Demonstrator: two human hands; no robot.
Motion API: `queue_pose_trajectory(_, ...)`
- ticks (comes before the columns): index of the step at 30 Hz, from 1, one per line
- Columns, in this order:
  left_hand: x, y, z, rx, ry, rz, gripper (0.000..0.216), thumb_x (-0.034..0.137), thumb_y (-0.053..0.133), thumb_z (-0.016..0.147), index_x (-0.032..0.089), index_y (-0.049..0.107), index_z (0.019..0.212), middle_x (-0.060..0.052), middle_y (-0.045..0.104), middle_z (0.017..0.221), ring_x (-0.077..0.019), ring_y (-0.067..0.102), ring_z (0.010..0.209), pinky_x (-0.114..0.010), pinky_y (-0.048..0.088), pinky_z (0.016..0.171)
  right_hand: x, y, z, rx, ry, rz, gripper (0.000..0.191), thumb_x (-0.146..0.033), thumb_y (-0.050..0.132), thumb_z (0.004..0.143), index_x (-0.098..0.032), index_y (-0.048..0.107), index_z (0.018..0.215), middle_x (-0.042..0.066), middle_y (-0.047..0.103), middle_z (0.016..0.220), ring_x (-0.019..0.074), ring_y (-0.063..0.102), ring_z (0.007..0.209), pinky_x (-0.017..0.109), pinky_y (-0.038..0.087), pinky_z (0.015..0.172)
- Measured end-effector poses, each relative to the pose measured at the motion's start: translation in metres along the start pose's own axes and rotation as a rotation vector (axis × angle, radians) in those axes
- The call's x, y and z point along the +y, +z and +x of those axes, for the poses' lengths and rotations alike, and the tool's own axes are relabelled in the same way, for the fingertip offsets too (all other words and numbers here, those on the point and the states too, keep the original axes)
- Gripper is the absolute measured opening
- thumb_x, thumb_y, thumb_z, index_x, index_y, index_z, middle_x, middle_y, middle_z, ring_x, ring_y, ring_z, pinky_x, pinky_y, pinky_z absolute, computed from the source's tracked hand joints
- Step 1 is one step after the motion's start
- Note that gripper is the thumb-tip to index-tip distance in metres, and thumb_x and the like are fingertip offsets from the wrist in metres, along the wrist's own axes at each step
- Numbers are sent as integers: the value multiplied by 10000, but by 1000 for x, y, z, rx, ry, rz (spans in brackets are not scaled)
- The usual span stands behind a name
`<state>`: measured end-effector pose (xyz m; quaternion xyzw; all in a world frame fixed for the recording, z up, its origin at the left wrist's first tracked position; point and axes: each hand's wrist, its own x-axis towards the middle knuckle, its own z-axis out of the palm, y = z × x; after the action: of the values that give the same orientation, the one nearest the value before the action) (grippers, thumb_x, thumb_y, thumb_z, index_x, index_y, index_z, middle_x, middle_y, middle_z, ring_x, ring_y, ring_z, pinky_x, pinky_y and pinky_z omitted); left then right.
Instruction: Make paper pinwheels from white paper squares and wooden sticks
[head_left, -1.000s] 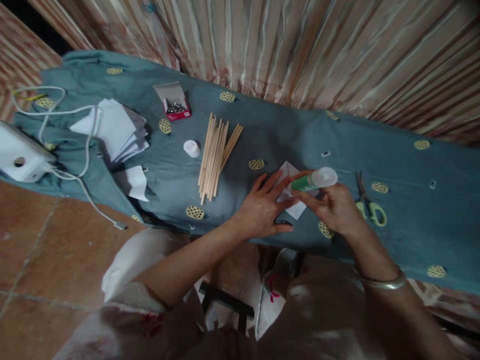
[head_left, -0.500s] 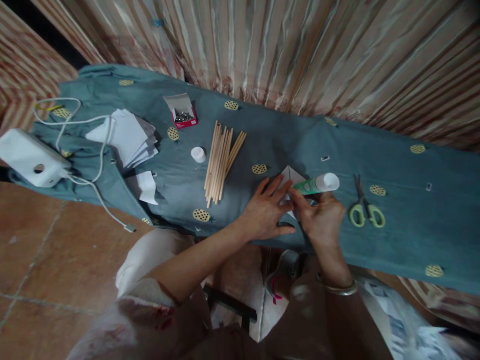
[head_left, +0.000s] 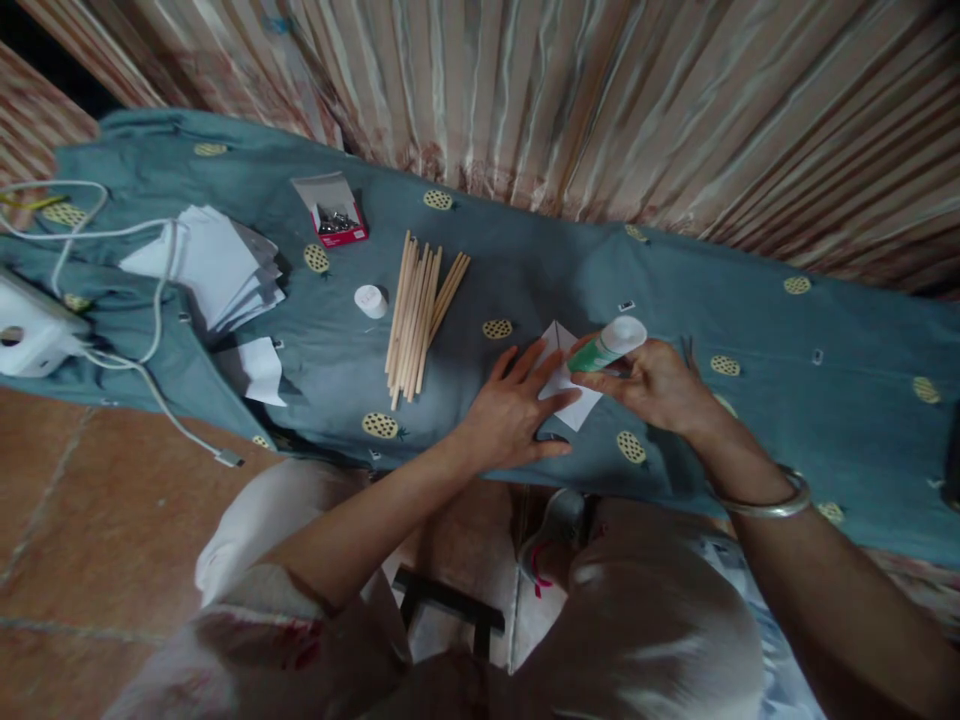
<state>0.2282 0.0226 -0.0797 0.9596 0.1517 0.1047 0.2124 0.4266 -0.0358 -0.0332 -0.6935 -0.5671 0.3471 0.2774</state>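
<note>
A creased white piece of paper (head_left: 576,412) lies on the cloth-covered table in front of me. My left hand (head_left: 511,412) rests on its left side with the fingers spread, pressing it flat. My right hand (head_left: 660,385) is wrapped round a green and white glue stick (head_left: 609,345), tilted with its lower end at the paper. Whether the tip touches the paper is hidden by the fingers. Just behind the right hand, the scissors (head_left: 688,352) show only their blade tips; the hand and forearm cover most of the rest.
Wooden sticks (head_left: 414,320) lie in a bundle left of the paper, near a white cap (head_left: 370,301). Farther left are a red box of metal clips (head_left: 334,220), stacked paper sheets (head_left: 214,265), a paper scrap (head_left: 260,370) and a white power strip (head_left: 34,330) with cables.
My right hand has swung its wrist outward to the right, tilting the glue stick differently and uncovering more paper. The view has shifted a little, and my forearm now covers the scissors.
</note>
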Motion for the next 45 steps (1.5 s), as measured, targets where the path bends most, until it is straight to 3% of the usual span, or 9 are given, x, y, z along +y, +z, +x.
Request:
queue_pose_trajectory(4, 1, 0, 0, 2, 10, 21, 714, 717, 523, 771, 249, 545, 1310, -127, 326, 1539, -374, 197, 1439, -605, 190, 1121, -8, 26, -14, 319, 78, -127, 331, -448, 659, 751, -150, 708, 886, 74, 719, 765, 237, 664, 675, 363, 510, 636)
queue_pose_trajectory(7, 1, -2, 0, 8, 10, 20, 704, 704, 537, 772, 227, 569, 1288, -147, 337, 1529, -383, 209, 1435, -599, 192, 1122, -13, 42, -19, 407, 93, -144, 350, -466, 638, 773, -147, 708, 900, 91, 726, 795, 244, 670, 707, 365, 506, 669)
queue_pose_trajectory(13, 2, -3, 0, 9, 1, -2, 687, 685, 571, 763, 226, 584, 1275, -165, 301, 1542, -381, 210, 1436, -583, 193, 1128, -13, 45, -12, 422, 91, -211, 395, -486, 647, 773, -131, 713, 932, 128, 731, 850, 264, 676, 755, 363, 489, 693)
queue_pose_trajectory(18, 2, -4, 0, 0, -12, 6, 706, 675, 603, 745, 247, 558, 1305, -141, 269, 1561, -381, 199, 1437, -574, 204, 1131, -11, 39, -16, 451, 103, -309, 402, -494, 629, 783, -123, 716, 911, 106, 725, 772, 188, 575, 532, 323, 431, 575)
queue_pose_trajectory(21, 3, -5, 1, -8, -19, 6, 698, 656, 619, 745, 247, 558, 1307, -135, 265, 1564, -378, 201, 1436, -569, 194, 1137, -12, 38, -21, 453, 103, -327, 413, -510, 607, 792, -126, 714, 898, 94, 720, 740, 177, 548, 504, 314, 414, 550)
queue_pose_trajectory(30, 2, -2, 1, 12, -6, -5, 688, 647, 619, 750, 229, 572, 1294, -179, 287, 1545, -396, 213, 1431, -579, 185, 1129, -16, 40, -14, 407, 102, -216, 355, -461, 636, 774, -141, 708, 911, 121, 748, 851, 261, 687, 738, 344, 490, 661)
queue_pose_trajectory(35, 2, -2, 0, 31, -4, -8, 701, 653, 622, 744, 244, 558, 1309, -158, 268, 1558, -397, 209, 1431, -577, 199, 1124, -13, 36, -17, 426, 144, -308, 394, -488, 624, 783, -122, 715, 894, 135, 739, 809, 261, 666, 669, 363, 481, 644)
queue_pose_trajectory(45, 2, -3, 0, 19, -8, -12, 694, 637, 637, 740, 243, 559, 1306, -148, 271, 1560, -393, 201, 1435, -581, 177, 1129, -14, 41, -12, 422, 157, -189, 394, -511, 625, 781, -146, 711, 901, 119, 752, 838, 249, 680, 704, 347, 495, 656)
